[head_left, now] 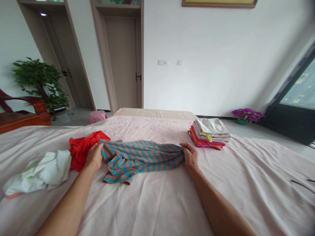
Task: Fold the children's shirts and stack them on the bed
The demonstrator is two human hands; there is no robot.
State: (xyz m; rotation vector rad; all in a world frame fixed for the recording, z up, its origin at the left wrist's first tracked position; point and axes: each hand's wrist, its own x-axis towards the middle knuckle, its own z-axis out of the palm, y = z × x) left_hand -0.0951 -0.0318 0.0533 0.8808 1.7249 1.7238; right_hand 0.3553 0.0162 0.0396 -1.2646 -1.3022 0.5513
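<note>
A striped shirt (152, 154) in teal and brownish orange is stretched sideways between my hands, low over the bed. My left hand (94, 154) is closed on its left end. At the right end, my right hand (190, 155) grips the fabric between thumb and fingers. One short sleeve (123, 165) hangs toward me and lies on the sheet. Just beyond my left hand is a crumpled red garment (80, 149), partly hidden by that hand. To its left lies a rumpled white garment (43, 172) with a green mark.
A stack of folded clothes (210, 132) sits to the right, past my right hand. A pale pink sheet (159, 203) covers the bed. Dark cords (301, 185) lie at the right edge. Behind are a pink stool (97, 116) and purple flowers (247, 115).
</note>
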